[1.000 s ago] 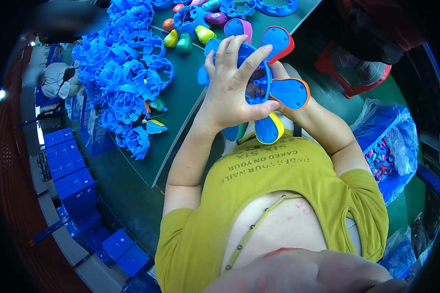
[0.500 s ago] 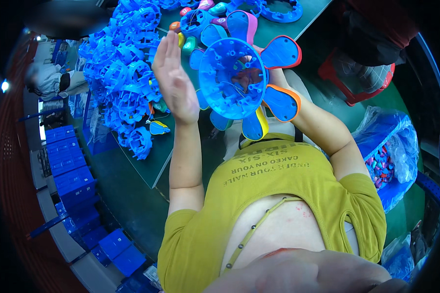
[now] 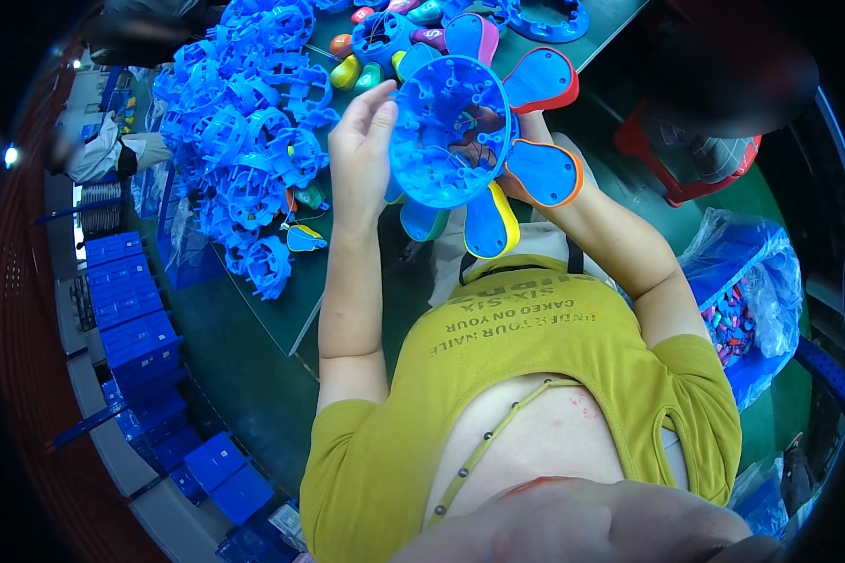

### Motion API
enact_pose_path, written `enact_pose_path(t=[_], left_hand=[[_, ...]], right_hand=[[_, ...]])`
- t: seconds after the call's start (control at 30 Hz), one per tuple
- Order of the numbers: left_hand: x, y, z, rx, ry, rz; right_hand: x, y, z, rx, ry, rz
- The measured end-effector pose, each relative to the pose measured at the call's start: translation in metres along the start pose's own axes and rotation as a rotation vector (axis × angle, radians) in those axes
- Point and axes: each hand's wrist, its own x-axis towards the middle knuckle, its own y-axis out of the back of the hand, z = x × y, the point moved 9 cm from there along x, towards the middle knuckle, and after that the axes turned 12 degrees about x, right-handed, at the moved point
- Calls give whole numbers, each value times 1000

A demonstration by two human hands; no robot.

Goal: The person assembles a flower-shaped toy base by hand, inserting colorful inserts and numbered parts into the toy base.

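Observation:
A blue, bowl-shaped plastic toy housing [image 3: 405, 169] is held up in front of my chest, its hollow side with posts and thin wires facing me. Petal-like paddles stand out around it, among them a red-edged petal [image 3: 541, 79], an orange-edged petal [image 3: 545, 174] and a yellow-edged petal [image 3: 490, 223]. My right hand [image 3: 532, 129] grips the housing from behind on the right; most of its fingers are hidden, though some skin shows through the opening. At the left side, my left hand [image 3: 361, 141] has its bent fingers and thumb closed against the housing's edge and left petals.
A heap of blue plastic frames [image 3: 244, 141] covers the green table [image 3: 296, 314] on the left. Coloured petals [image 3: 345, 72] and another blue housing [image 3: 381, 36] lie beyond. To the right are a lined blue bin [image 3: 737, 319] of small parts and a person on a red stool [image 3: 662, 174].
My left hand has gone from flat and raised beside the housing to bent fingers against its left side. The housing has tilted slightly, and its left petals are now largely covered.

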Motion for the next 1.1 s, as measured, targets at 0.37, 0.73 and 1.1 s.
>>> enact_pose_path(t=[0.37,0.73,1.1], left_hand=[[-7,-14,29,158,-185,-184],[-13,-19,3,-26,20,-263],[-13,-25,7,9,-15,-219]], right_hand=[[7,10,3,98,-134,-96],[3,5,-7,129,-44,3],[3,15,-16,38,-4,53]])
